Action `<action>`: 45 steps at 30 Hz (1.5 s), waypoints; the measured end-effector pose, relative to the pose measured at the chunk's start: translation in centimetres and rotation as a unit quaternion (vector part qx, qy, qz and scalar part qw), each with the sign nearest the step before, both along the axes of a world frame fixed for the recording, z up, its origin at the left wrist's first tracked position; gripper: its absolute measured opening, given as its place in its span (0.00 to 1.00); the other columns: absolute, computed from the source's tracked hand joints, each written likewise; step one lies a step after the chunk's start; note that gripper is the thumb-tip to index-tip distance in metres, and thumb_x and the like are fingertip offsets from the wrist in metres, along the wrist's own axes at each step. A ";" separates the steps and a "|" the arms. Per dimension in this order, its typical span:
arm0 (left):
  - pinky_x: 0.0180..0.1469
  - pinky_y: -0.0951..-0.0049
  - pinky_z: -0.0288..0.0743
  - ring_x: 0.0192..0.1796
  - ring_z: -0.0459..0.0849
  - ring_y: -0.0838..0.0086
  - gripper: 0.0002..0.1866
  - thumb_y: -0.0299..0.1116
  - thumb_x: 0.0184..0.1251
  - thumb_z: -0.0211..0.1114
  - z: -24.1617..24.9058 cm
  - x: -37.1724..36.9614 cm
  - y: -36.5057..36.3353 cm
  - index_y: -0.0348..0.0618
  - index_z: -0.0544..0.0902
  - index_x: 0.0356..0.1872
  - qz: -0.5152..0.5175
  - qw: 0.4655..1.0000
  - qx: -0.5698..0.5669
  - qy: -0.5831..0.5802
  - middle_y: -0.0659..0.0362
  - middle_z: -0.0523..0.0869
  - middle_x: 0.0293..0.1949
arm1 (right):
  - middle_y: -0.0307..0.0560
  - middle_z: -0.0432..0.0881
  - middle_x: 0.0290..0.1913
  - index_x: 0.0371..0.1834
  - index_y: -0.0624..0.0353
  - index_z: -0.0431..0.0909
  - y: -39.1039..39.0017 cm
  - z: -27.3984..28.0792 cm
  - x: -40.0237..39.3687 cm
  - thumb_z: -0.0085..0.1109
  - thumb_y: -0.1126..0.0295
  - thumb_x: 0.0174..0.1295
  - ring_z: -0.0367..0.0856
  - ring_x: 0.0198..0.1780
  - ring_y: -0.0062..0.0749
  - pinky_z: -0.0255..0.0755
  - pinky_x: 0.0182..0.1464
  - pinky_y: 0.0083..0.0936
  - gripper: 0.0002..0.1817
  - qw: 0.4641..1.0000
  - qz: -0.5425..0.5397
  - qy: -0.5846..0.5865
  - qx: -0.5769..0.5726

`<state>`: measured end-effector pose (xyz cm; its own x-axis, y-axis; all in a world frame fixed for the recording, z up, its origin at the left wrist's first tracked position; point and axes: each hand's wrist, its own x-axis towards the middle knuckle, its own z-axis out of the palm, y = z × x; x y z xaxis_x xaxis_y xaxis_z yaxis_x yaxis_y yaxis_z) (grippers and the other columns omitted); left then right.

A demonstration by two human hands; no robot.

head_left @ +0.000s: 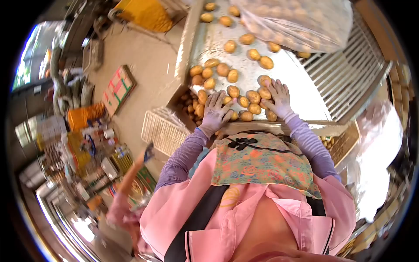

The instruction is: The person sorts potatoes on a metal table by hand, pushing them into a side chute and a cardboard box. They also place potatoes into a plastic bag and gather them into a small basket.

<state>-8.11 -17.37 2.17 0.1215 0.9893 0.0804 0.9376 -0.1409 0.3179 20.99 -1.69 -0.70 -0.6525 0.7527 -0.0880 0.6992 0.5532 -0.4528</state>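
Several yellow-brown potatoes [253, 96] lie on a pale metal sorting table [301, 94], bunched toward its near edge. My left hand [214, 112] rests among them at the near left corner, fingers spread, beside an opening with more potatoes [190, 105] in it. On the right side of the bunch, my right hand [279, 98] lies with its fingers apart, touching potatoes at its fingertips and thumb. Neither hand is closed around a potato. Purple striped sleeves cover both forearms. What lies under the palms is hidden.
A mesh bag of potatoes [301, 22] lies at the far end, partly over a slatted metal rack [345, 74]. A cream plastic crate [163, 133] stands left, a basket [349, 142] right. Another person [126, 214] is behind on the left. A red-green carton [118, 89] lies on the floor.
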 end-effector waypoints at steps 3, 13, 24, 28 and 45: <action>0.76 0.42 0.58 0.72 0.72 0.46 0.30 0.45 0.68 0.65 1.2 -0.2 -2.9 0.53 0.79 0.71 0.111 0.992 0.055 -0.008 0.44 0.76 0.70 | 0.64 0.59 0.81 0.81 0.37 0.65 -3.1 1.0 -4.3 0.69 0.46 0.58 0.54 0.82 0.62 0.46 0.82 0.54 0.45 0.998 0.005 0.019 -0.067; 0.72 0.49 0.68 0.63 0.82 0.55 0.22 0.33 0.66 0.68 5.5 6.9 -8.2 0.43 0.85 0.62 0.233 0.931 0.212 -0.184 0.50 0.87 0.58 | 0.53 0.62 0.81 0.78 0.30 0.70 -6.1 2.1 -15.3 0.66 0.48 0.59 0.54 0.83 0.56 0.41 0.82 0.58 0.39 0.963 0.233 -0.006 0.138; 0.62 0.50 0.75 0.56 0.85 0.49 0.12 0.41 0.72 0.64 -0.8 36.2 -32.9 0.46 0.88 0.45 0.795 0.552 -0.056 -0.246 0.54 0.91 0.47 | 0.38 0.86 0.62 0.50 0.38 0.91 -8.5 -1.0 -24.1 0.52 0.46 0.69 0.74 0.72 0.42 0.54 0.75 0.60 0.20 0.804 0.568 -0.063 0.163; 0.63 0.50 0.74 0.57 0.84 0.48 0.15 0.43 0.72 0.64 -6.5 45.8 -35.4 0.47 0.84 0.52 0.811 0.464 -0.244 -0.260 0.51 0.88 0.47 | 0.38 0.87 0.62 0.48 0.39 0.92 -6.8 -3.5 -23.4 0.52 0.45 0.69 0.70 0.76 0.43 0.53 0.76 0.55 0.21 0.807 0.564 -0.029 0.173; 0.52 0.55 0.83 0.47 0.91 0.49 0.31 0.58 0.68 0.61 -20.6 36.5 -34.5 0.37 0.89 0.50 0.891 -0.086 -0.033 -0.444 0.42 0.92 0.44 | 0.55 0.83 0.63 0.56 0.62 0.86 -3.0 -7.3 -23.5 0.46 0.59 0.79 0.70 0.74 0.48 0.72 0.72 0.36 0.21 0.870 0.441 -0.079 -0.207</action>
<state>28.35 -51.84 -18.44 0.0622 -0.6644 -0.7448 -0.9422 -0.2853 0.1758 -2.55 -4.72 -8.02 -0.9151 -0.1518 -0.3736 0.1571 0.7190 -0.6770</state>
